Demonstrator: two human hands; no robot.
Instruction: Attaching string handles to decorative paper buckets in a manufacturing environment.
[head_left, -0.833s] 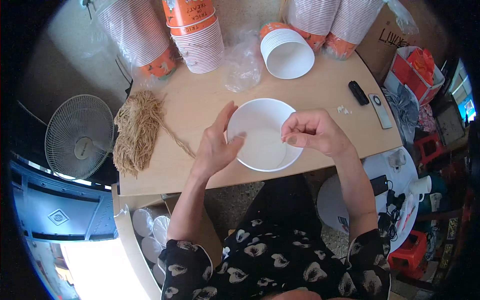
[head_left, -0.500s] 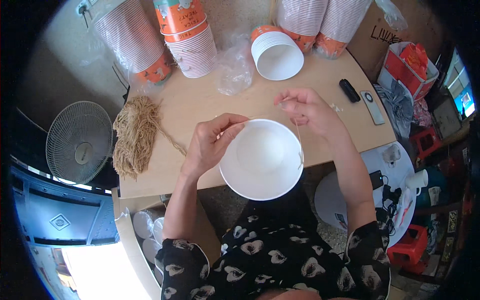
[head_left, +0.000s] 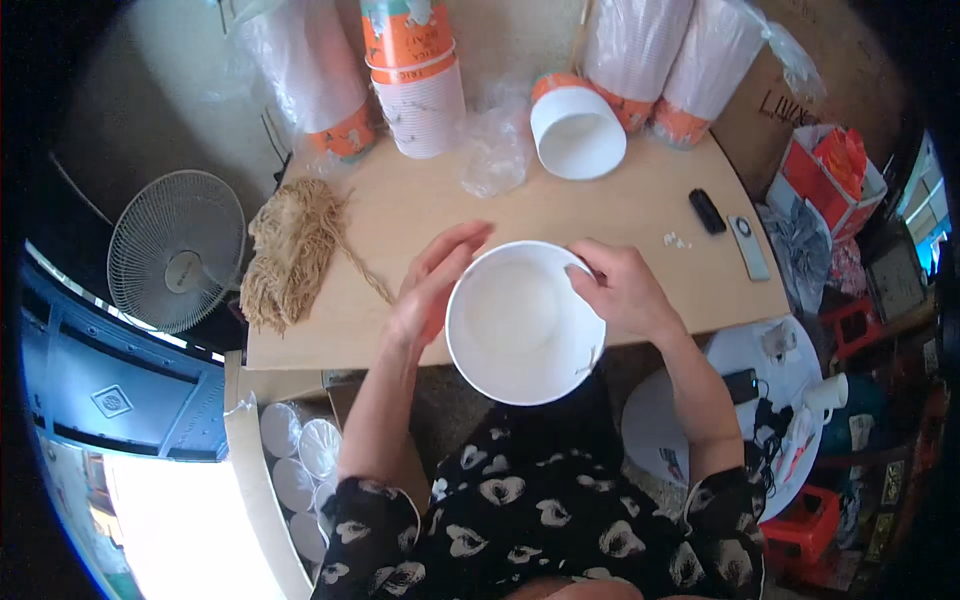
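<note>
Two hands are gripping a white paper bucket (head_left: 520, 325) between them at the table's (head_left: 400, 215) near edge: left hand (head_left: 432, 285) cupping its side, right hand (head_left: 622, 292) pinching the rim.

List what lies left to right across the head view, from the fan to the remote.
Fan → bundle of tan string → left hand → white paper bowl → right hand → small black device → grey remote.
</note>
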